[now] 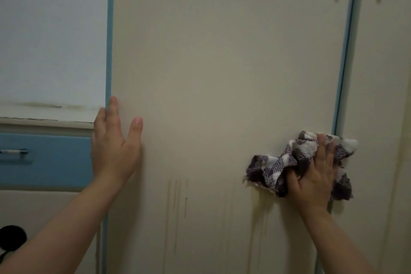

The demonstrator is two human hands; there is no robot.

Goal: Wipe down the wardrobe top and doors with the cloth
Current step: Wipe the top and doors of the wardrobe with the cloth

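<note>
Against the cream wardrobe door [222,73], the right hand [315,176] presses the bunched checked cloth [278,167]; the left hand [113,147] rests flat, fingers spread. Drip streaks [178,202] below look unwiped; the wardrobe top is out of sight.

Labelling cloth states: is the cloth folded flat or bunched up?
Bunched. The checked cloth is crumpled in irregular folds under the right hand, pressed against the cream door near its right edge.
</note>
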